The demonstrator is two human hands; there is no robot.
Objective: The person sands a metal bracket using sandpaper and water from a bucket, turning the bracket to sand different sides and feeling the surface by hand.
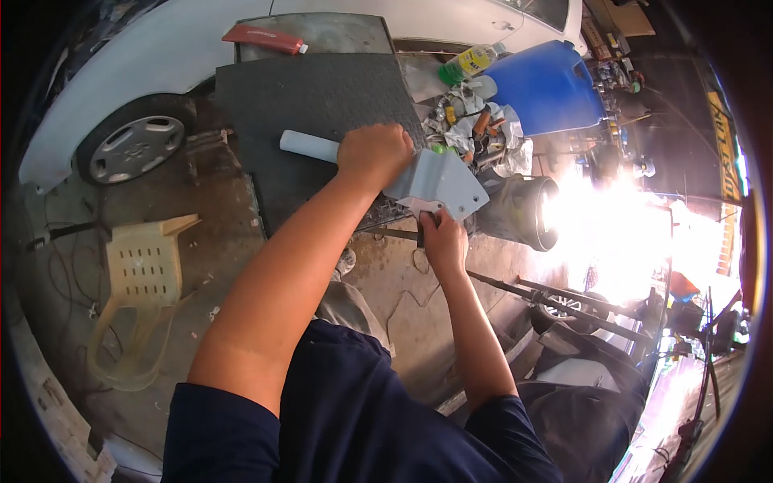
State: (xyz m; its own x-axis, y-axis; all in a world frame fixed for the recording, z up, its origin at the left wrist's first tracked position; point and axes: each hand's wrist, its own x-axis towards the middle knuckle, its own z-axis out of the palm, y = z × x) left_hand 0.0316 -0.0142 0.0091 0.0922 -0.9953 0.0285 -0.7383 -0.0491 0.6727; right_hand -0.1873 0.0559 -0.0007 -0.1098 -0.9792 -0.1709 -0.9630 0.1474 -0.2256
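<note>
A light grey part [441, 179] lies across the corner of the dark board [322, 92]. It has a round bar at one end and a flat plate with several holes at the other. My left hand [374, 157] is closed around its middle. My right hand [444, 237] is closed on a small black-handled tool [420, 234] at the plate's near edge. The tool's working end is mostly hidden, so its kind cannot be made out.
A red tube [264, 38] lies behind the board. To the right are a bottle with green liquid [471, 64], a blue jug [547, 88], a pile of scraps [483, 129] and a dark bucket [523, 211]. A plastic chair [143, 262] and white car [153, 52] stand left.
</note>
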